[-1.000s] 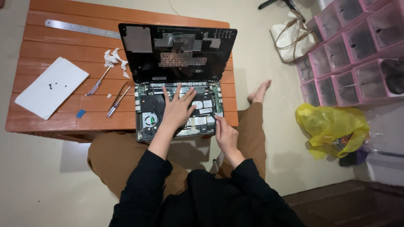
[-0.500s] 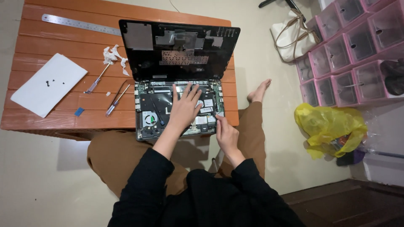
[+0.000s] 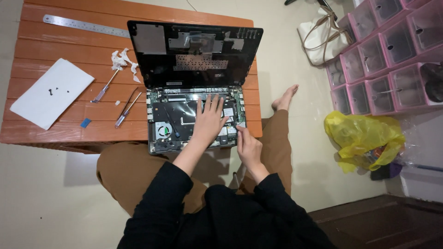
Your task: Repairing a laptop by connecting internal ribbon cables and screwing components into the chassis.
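Observation:
An opened laptop [image 3: 184, 120] lies on the low orange wooden table [image 3: 69, 129], its inner boards and round fan exposed, its black bottom cover [image 3: 196, 53] propped up behind. My left hand [image 3: 210, 117] rests flat on the laptop's insides, fingers spread, holding nothing. My right hand [image 3: 247, 145] is at the laptop's near right corner, fingertips pinched at the edge by a small part; what it grips is too small to tell.
A white sheet [image 3: 50, 99] with small black screws, two screwdrivers [image 3: 127, 110], crumpled tissue [image 3: 122, 60] and a steel ruler [image 3: 85, 25] lie on the table's left. Pink drawer units [image 3: 387, 50], a yellow plastic bag [image 3: 362, 140] and a white handbag [image 3: 320, 39] stand right.
My left hand slid slightly right across the laptop's insides and stays flat. My right hand stays at the near right corner. The view shifted a little.

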